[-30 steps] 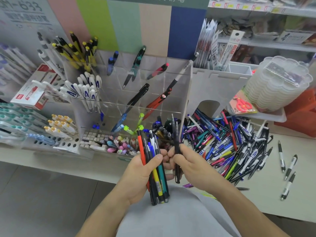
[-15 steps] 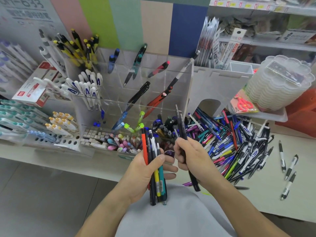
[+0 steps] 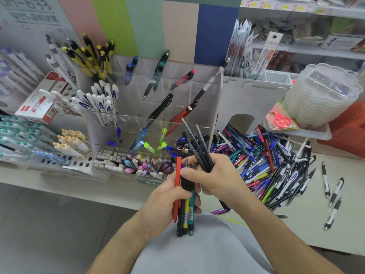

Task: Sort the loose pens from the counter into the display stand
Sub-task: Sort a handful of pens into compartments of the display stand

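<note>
My left hand (image 3: 167,202) grips a bundle of mixed pens (image 3: 185,212), red, black, yellow and teal, held upright in front of my chest. My right hand (image 3: 215,178) holds a few thin black pens (image 3: 197,145) that fan upward, and its thumb and forefinger pinch the top of the bundle. Behind the hands stands the clear acrylic display stand (image 3: 213,107) with single pens leaning in its compartments. A big heap of loose pens (image 3: 276,165) covers the white counter (image 3: 296,230) to the right.
Three black-and-white pens (image 3: 333,192) lie apart at the counter's right. White racks of pens (image 3: 75,143) fill the left, a tray of erasers and pastel pens (image 3: 128,161) sits below the stand. Stacked clear lids (image 3: 320,97) and packaged scissors (image 3: 280,119) stand at the back right.
My right hand, with its black pens, has swung back left from beside the bundle and now touches the bundle's top. The left hand has stayed nearly still.
</note>
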Demonstrator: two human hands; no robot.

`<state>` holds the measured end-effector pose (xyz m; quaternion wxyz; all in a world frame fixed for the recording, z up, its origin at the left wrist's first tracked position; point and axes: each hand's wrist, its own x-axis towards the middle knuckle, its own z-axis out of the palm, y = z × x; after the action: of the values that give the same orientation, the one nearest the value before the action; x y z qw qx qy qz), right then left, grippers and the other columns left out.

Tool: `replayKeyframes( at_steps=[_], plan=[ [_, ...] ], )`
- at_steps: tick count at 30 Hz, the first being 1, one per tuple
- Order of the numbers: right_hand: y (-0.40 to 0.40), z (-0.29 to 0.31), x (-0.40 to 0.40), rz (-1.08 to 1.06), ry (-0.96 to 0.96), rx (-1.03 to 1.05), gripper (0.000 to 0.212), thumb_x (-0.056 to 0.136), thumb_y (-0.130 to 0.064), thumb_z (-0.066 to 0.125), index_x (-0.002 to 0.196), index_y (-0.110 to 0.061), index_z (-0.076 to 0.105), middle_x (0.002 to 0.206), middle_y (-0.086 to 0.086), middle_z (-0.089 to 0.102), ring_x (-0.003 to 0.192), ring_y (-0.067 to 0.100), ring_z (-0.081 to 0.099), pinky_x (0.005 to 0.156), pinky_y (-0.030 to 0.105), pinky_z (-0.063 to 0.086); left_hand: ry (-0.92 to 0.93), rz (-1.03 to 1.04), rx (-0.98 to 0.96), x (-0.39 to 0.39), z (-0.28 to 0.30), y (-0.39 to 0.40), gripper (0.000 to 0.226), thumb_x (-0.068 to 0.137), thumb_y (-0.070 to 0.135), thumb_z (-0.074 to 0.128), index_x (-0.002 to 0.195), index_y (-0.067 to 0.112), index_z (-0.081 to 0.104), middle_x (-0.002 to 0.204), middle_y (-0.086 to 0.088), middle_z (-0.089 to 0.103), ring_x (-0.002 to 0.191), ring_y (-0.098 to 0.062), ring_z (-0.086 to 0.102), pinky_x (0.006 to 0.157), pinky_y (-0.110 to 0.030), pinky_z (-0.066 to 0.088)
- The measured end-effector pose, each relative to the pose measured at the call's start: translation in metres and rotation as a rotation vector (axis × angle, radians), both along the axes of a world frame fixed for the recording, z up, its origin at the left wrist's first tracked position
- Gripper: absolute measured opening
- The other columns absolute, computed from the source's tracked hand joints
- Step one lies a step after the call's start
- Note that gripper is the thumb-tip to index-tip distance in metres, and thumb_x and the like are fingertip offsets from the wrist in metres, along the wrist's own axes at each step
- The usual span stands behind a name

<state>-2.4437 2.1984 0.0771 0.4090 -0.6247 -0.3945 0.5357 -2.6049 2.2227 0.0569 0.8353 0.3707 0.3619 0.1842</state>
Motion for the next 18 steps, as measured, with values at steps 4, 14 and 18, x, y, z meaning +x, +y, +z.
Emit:
replayKeyframes(
  at_steps=[4,14,18],
  plan=[
    [0.003,0.005,0.005,-0.048,0.204,-0.044,0.023,0.100,-0.016,0.061,0.093,0.006,0.056,0.053,0.001,0.040,0.042,0.010,0.035,0.044,0.021,0.027,-0.040,0.024,-0.046,0.002,0.000,0.000,0.046,0.080,0.010,0.059,0.126,0.013,0.057,0.088,-0.014,0.064,0.074,-0.027,0.063,0.070,-0.044,0.057],
    [-0.021,0.002,0.017,0.029,0.350,-0.062,0.027,0.106,-0.029,0.043,0.098,-0.004,0.050,0.074,0.009,0.057,0.067,0.025,0.062,0.076,0.045,0.059,0.056,0.275,0.065,0.002,-0.011,0.001,0.017,0.085,0.025,0.075,0.094,0.014,0.067,0.061,-0.004,0.043,0.048,-0.018,0.038,0.046,-0.029,0.041],
    [-0.043,-0.021,-0.004,0.072,0.521,-0.044,0.027,0.102,-0.028,0.051,0.111,-0.002,0.048,0.073,0.002,0.052,0.061,0.019,0.053,0.065,0.039,0.055,0.045,0.309,0.175,0.003,-0.011,0.005,0.018,0.080,0.033,0.080,0.086,0.018,0.071,0.054,-0.007,0.043,0.041,-0.018,0.038,0.042,-0.028,0.039]
  ],
)
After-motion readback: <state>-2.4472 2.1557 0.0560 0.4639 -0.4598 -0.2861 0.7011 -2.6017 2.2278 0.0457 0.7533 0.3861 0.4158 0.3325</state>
